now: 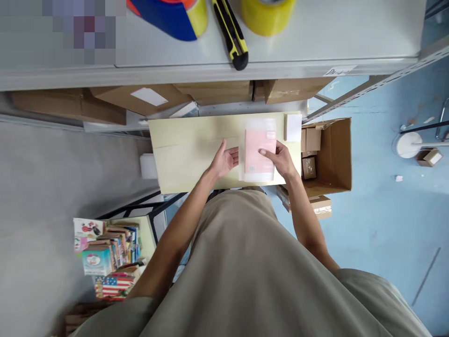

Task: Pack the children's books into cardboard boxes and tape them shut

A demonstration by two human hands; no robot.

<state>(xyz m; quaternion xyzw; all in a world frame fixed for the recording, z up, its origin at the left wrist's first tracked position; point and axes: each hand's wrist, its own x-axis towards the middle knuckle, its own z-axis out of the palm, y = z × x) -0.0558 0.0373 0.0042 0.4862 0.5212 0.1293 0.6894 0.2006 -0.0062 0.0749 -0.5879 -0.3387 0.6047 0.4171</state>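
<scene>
My right hand [280, 160] grips a flat pink packet [257, 147] in a clear plastic sleeve by its right edge, thumb on top. The packet is held above a pale yellow tabletop [185, 145]. To its left is my left hand [224, 160], palm turned toward the packet, with thumb and fingers apart and nothing in it. Its fingertips come close to the sleeve's left edge; whether they touch, I cannot tell. A small white stack or box [293, 128] lies at the table's far right corner.
An open cardboard box [338, 157] holding small brown boxes stands right of the table. Above, a grey shelf [326, 32] carries a yellow-black utility knife [231, 35] and yellow tape [268, 18]. Cartons [220, 92] sit beneath it. Colourful packages [112, 248] stand at lower left.
</scene>
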